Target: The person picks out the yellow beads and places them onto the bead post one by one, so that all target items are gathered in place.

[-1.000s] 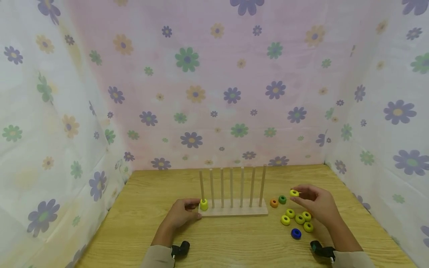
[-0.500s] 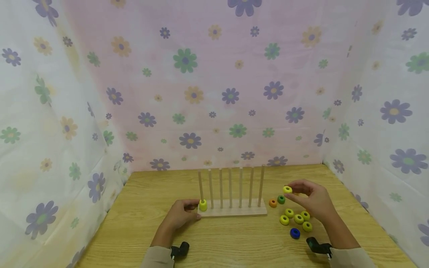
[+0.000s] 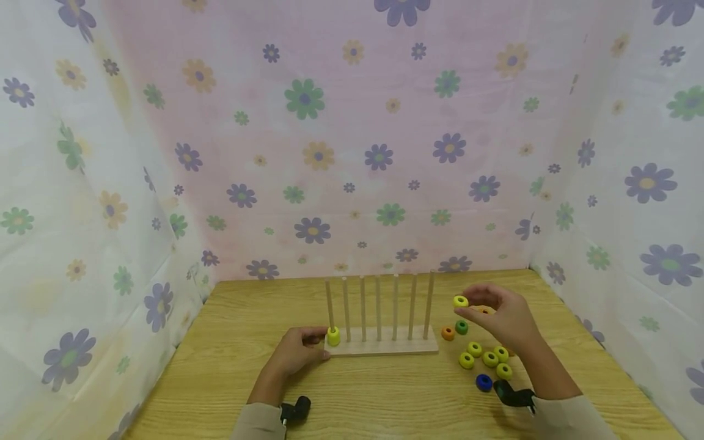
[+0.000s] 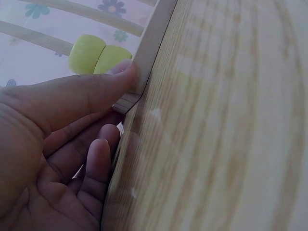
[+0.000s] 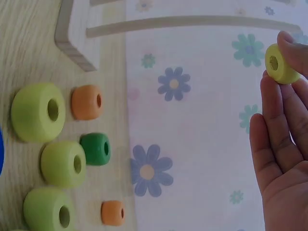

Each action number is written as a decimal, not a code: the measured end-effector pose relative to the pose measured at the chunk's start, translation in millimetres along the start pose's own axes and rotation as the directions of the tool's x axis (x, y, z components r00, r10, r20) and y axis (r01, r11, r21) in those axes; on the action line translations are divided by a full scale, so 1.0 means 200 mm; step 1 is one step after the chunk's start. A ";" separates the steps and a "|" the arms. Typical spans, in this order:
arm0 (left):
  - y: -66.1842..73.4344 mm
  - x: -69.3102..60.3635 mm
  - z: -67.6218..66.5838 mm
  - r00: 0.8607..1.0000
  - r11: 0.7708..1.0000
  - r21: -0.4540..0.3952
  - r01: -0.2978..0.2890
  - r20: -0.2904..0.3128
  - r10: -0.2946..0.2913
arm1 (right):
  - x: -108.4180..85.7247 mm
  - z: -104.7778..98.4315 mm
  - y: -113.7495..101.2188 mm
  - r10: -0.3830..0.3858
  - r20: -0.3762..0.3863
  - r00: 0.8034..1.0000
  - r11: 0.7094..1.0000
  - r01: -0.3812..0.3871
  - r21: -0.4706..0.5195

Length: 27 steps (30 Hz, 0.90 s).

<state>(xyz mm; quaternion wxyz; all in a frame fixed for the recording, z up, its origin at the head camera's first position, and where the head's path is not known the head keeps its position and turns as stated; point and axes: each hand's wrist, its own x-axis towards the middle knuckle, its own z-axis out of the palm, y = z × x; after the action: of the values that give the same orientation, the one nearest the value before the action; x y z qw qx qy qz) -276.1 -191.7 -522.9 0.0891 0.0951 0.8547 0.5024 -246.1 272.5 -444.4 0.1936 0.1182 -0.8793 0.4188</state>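
Note:
A wooden peg rack (image 3: 379, 347) with a row of upright pegs stands on the table. My left hand (image 3: 299, 353) holds the left end of its base, thumb at the front edge and fingers behind. Two yellow beads (image 4: 87, 54) are stacked on the leftmost peg; the other pegs carry none. Between thumb and fingertips, my right hand (image 3: 506, 315) pinches a yellow bead (image 3: 461, 302), raised above the table to the right of the rack. In the right wrist view the hole of this held bead (image 5: 281, 65) shows, its far side covered by the thumb.
Right of the rack lie an orange bead (image 3: 448, 333), a green bead (image 3: 461, 327), several yellow beads (image 3: 491, 359) and a blue bead (image 3: 484, 383). Another orange bead (image 5: 112, 213) lies by the green one. Flowered cloth (image 3: 352, 153) walls the table's back and sides.
My right hand has moved left and upward with the yellow bead, closer to the rack's right end. The left hand and rack stay in place.

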 end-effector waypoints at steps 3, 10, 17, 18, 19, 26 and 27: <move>0.00 0.00 0.00 1.000 1.000 0.002 -0.005 -0.007 0.005 | 0.02 0.01 -0.04 -0.015 0.000 1.000 1.000 0.015 -0.009; 0.01 -0.01 0.00 0.999 0.999 -0.010 -0.042 0.001 0.042 | 0.04 0.03 -0.12 -0.025 -0.018 1.000 1.000 0.025 -0.012; 0.01 0.00 0.00 0.999 0.999 0.004 -0.046 0.000 0.046 | 0.07 0.04 -0.17 -0.071 -0.040 0.997 0.997 0.071 0.010; 0.01 0.00 0.00 0.999 0.999 0.006 -0.047 -0.001 0.047 | 0.07 0.05 -0.18 -0.076 -0.040 0.996 0.997 0.077 0.013; 0.01 0.00 0.00 0.999 0.999 0.009 -0.047 -0.001 0.047 | 0.07 0.05 -0.20 -0.077 -0.037 0.996 0.997 0.078 0.011; 0.01 0.00 0.00 0.999 0.999 0.009 -0.045 0.003 0.045 | 0.11 0.07 -0.26 -0.129 -0.044 0.991 0.992 0.129 -0.014; 0.01 0.00 0.00 0.999 0.999 0.010 -0.047 0.004 0.047 | 0.12 0.07 -0.27 -0.146 -0.049 0.988 0.989 0.145 -0.020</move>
<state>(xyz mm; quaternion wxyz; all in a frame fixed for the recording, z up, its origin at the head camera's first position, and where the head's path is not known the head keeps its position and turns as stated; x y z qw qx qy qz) -276.0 -191.2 -521.3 0.0783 0.1164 0.8546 0.5000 -251.1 227.4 -405.1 0.2465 0.1699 -0.8666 0.3993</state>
